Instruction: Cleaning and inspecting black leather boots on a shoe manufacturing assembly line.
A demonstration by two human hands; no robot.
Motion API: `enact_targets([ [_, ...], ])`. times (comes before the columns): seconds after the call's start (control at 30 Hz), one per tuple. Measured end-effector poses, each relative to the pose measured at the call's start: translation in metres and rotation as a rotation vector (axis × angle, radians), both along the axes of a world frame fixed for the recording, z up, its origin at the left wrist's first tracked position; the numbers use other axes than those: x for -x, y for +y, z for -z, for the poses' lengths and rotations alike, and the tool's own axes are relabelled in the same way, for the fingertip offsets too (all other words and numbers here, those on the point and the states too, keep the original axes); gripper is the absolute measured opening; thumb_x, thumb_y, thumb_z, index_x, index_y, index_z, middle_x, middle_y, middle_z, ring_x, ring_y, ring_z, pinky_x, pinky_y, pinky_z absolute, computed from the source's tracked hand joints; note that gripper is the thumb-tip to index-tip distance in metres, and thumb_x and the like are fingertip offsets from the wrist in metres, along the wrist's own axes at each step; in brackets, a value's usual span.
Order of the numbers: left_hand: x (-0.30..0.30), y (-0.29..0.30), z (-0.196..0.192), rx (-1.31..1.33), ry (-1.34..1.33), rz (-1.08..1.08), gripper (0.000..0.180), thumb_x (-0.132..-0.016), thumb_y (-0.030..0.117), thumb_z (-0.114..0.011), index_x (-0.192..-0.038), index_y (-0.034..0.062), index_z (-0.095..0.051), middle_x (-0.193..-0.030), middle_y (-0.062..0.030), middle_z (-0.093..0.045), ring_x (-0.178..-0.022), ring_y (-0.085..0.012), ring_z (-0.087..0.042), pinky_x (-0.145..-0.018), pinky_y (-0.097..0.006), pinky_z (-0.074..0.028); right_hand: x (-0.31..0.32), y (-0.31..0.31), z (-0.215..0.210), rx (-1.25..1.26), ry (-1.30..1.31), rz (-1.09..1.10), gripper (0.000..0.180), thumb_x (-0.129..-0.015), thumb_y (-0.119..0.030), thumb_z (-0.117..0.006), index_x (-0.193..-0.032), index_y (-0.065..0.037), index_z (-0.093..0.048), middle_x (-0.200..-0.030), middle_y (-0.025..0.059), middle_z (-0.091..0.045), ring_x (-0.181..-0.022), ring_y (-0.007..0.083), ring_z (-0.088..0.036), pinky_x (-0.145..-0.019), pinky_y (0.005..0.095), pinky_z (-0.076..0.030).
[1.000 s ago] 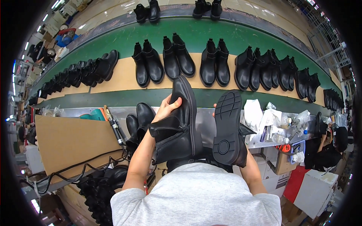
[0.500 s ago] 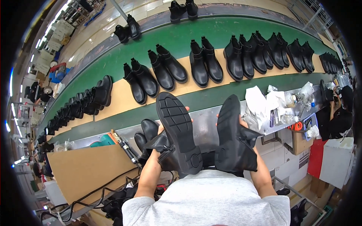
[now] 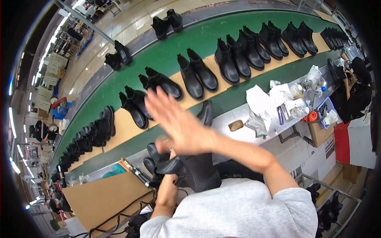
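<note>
A black ankle boot [image 3: 198, 172] is held up in front of my body, its toe pointing away toward the green belt. My left hand [image 3: 170, 183] grips it from the left side, with most of the fingers hidden behind it. Above the boot, my right hand [image 3: 172, 121] reaches across to the left, blurred by motion, its fingers spread and nothing in them. It covers the middle of the boot. Another black shape, likely the second boot [image 3: 240, 169], lies against my front under my right forearm. More black boots [image 3: 150, 163] stand to the left on the metal bench.
Pairs of black boots [image 3: 197, 77] stand in a row on brown card along the green belt [image 3: 131, 75]. On the metal ledge [image 3: 226, 137] to the right lie white paper [image 3: 260, 103], bottles and orange-handled scissors [image 3: 310, 116]. A cardboard sheet [image 3: 107, 198] and cables are at left. A co-worker [image 3: 349, 95] sits at far right.
My right hand has let go of its boot and swung left over the other boot. That boot, in my left hand, has turned so its sole no longer faces me. The view has shifted.
</note>
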State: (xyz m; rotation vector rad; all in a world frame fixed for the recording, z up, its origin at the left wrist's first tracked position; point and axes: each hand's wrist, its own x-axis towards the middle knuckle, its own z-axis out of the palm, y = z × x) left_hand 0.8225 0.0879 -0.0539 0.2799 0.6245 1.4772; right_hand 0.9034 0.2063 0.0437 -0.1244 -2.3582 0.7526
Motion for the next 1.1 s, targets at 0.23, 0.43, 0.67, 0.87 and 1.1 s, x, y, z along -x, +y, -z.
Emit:
enact_targets([
  [0.23,0.000,-0.015,0.003,-0.033,0.052,-0.186,0.054,-0.087,0.027,-0.055,-0.131,0.0000,-0.038,-0.126,-0.0175,-0.049,-0.108,-0.0334,-0.055,-0.089,-0.043,-0.048,0.007,0.020,0.004,0.331,-0.003,-0.061,0.095,-0.084,-0.068,-0.030,-0.141,0.006,-0.009,-0.144,0.0307,-0.012,-0.136,0.0403,-0.012,-0.110,0.0477,-0.015],
  [0.43,0.013,-0.026,0.014,-0.078,0.067,-0.393,0.057,-0.086,0.027,-0.058,-0.131,-0.0006,-0.036,-0.124,-0.0183,-0.051,-0.111,-0.0321,-0.053,-0.093,-0.043,-0.047,-0.036,-0.019,0.057,0.495,-0.147,-0.469,0.078,-0.092,-0.050,-0.038,-0.144,0.000,-0.007,-0.150,0.0188,-0.008,-0.139,0.0321,-0.010,-0.111,0.0475,-0.011],
  [0.67,0.090,-0.024,-0.071,0.376,0.681,-0.527,0.047,-0.092,0.035,-0.053,-0.126,0.0043,-0.043,-0.106,-0.0104,-0.059,-0.091,-0.0198,-0.060,-0.079,-0.032,-0.050,-0.012,0.024,0.219,-0.588,-0.663,-0.090,0.067,-0.076,-0.018,-0.060,-0.137,-0.010,-0.033,-0.137,0.0083,-0.038,-0.131,0.0218,-0.032,-0.108,0.0537,-0.020],
  [0.87,0.118,-0.031,-0.041,0.385,0.672,-0.604,0.064,-0.087,0.018,-0.062,-0.140,0.0063,-0.030,-0.123,-0.0116,-0.051,-0.103,-0.0192,-0.056,-0.085,-0.029,-0.047,-0.051,0.055,0.226,-0.042,-0.275,0.074,0.040,-0.067,0.002,-0.058,-0.105,-0.009,-0.062,-0.099,0.0068,-0.058,-0.105,0.0221,-0.053,-0.106,0.0518,-0.026],
  [1.1,0.102,-0.017,0.049,0.456,1.091,-0.262,0.084,-0.079,0.029,-0.070,-0.144,0.0117,-0.021,-0.128,-0.0178,-0.049,-0.109,-0.0238,-0.053,-0.090,-0.030,-0.043,-0.087,0.073,0.180,0.509,0.015,0.249,0.050,-0.063,0.015,-0.054,-0.109,-0.004,-0.061,-0.109,0.0083,-0.059,-0.100,0.0215,-0.058,-0.093,0.0342,-0.042],
])
